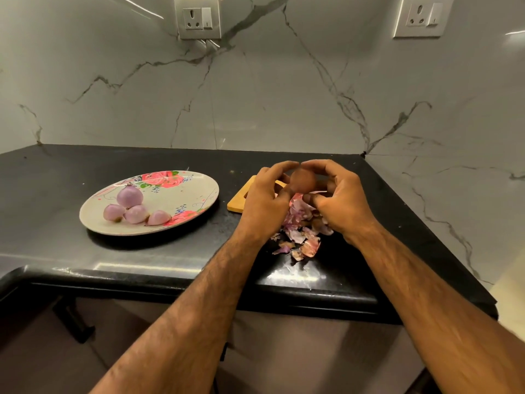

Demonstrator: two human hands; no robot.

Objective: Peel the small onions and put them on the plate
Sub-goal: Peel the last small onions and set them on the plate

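A small brown-skinned onion (302,180) is held up between both hands above the black counter. My left hand (265,203) grips its left side with curled fingers, and my right hand (338,197) curls round its right side and top. Beneath the hands lies a heap of pink and purple onion peels (301,234). To the left stands a floral plate (199,191) carrying several peeled purple onions (129,196) in a cluster near its left half.
A wooden cutting board (238,201) lies on the black counter (56,194) just behind my left hand, mostly hidden. Marble walls rise at the back and right, with two power sockets (198,18). The counter's front edge (170,277) runs below my forearms.
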